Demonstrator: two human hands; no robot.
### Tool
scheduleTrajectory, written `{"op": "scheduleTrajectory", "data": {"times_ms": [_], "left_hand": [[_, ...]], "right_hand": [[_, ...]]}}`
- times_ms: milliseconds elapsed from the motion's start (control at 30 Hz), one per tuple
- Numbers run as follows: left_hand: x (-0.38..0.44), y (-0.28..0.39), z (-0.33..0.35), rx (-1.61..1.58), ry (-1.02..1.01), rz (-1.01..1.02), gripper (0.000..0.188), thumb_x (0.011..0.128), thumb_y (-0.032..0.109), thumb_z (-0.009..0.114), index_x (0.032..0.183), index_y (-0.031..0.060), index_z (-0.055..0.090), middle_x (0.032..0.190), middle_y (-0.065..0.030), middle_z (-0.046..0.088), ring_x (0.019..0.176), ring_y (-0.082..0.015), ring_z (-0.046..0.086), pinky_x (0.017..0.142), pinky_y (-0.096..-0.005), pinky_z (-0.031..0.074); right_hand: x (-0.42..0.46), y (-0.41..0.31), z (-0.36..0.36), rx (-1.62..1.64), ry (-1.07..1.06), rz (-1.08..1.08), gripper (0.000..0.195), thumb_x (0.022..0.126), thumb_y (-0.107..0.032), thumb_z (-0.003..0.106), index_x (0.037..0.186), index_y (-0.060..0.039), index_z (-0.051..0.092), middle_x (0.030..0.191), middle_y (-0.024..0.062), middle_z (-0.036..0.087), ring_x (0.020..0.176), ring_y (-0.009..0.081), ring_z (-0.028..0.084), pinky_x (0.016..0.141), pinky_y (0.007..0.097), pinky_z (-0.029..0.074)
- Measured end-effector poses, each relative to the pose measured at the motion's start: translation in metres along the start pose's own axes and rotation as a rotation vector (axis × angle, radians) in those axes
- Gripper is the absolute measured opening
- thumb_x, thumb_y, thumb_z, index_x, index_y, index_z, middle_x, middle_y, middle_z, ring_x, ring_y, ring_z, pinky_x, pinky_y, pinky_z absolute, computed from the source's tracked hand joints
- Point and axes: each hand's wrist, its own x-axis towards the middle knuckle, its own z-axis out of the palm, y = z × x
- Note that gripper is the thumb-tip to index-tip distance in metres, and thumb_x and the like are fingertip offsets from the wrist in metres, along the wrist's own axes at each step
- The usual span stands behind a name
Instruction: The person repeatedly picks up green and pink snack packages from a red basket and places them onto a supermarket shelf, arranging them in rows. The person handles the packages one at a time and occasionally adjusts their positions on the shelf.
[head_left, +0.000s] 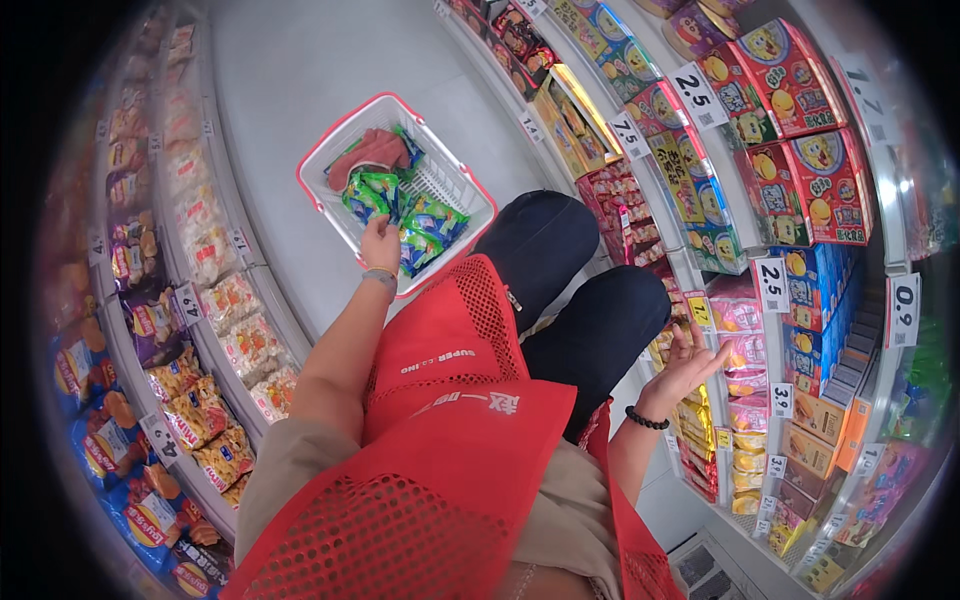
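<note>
My left hand reaches over the near side of a white plastic shopping basket with a red rim. Its fingers pinch the edge of a shiny green packet. More green and blue packets lie in the basket, and a crumpled pinkish-red cloth rests at its far end. Beside the right-hand shelves, my right hand hovers with its fingers apart and nothing in it. Closest to it are pink snack bags and yellow packets.
Shelves with price tags line both sides of a grey-floored aisle. Lay's chip bags and clear-wrapped snacks fill the left. Red cartoon boxes and blue boxes stand on the right. My bent knees are near the basket.
</note>
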Motion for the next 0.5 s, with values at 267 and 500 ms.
{"op": "scheduleTrajectory", "data": {"times_ms": [267, 500], "left_hand": [[0.083, -0.094, 0.03, 0.335, -0.181, -0.341, 0.087, 0.067, 0.031, 0.073, 0.136, -0.0012, 0.031, 0.112, -0.0276, 0.056, 0.108, -0.0383, 0.054, 0.093, -0.0407, 0.043], [0.12, -0.045, 0.069, 0.609, -0.114, -0.618, 0.121, 0.059, 0.043, 0.082, 0.146, 0.025, 0.001, 0.148, -0.023, 0.009, 0.132, -0.0411, 0.026, 0.102, -0.0534, 0.032]], "right_hand": [[-0.021, 0.005, 0.08, -0.314, -0.166, 0.101, 0.056, 0.099, -0.037, 0.033, 0.145, -0.0099, 0.016, 0.111, 0.0168, 0.056, 0.09, 0.0209, 0.06, 0.087, 0.0345, 0.044], [-0.014, 0.018, 0.091, -0.485, -0.278, 0.119, 0.05, 0.1, -0.034, 0.032, 0.137, 0.0008, 0.032, 0.107, 0.0172, 0.058, 0.091, 0.0209, 0.06, 0.088, 0.0338, 0.045]]}}
